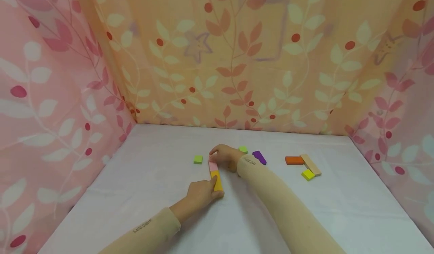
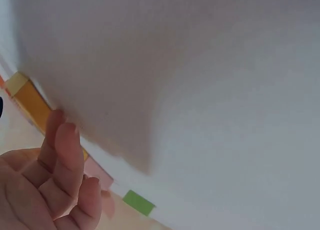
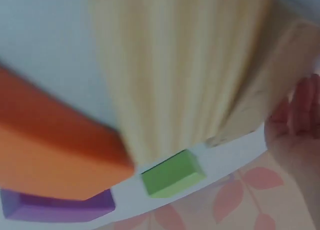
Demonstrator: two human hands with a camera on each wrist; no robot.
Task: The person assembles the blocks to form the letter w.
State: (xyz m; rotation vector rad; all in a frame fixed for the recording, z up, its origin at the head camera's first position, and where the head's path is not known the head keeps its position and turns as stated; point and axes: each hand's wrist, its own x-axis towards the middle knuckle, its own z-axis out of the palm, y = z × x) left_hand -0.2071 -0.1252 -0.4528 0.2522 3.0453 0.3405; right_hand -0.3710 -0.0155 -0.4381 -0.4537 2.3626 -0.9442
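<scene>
In the head view a yellow-orange block lies in line with a pink block on the white table. My left hand holds the yellow-orange block, thumb at its near end and index finger on it. The left wrist view shows the curled fingers of that hand beside the same block. At the far end of the line, my right hand pinches the pink piece with bent fingers. Its grip is partly hidden; only part of the hand shows in the right wrist view.
Left of the line is a green block. Past the right wrist lie another green block and a purple piece. Farther right are a red-orange block, a plain wooden block and a yellow block. Patterned curtains surround the table.
</scene>
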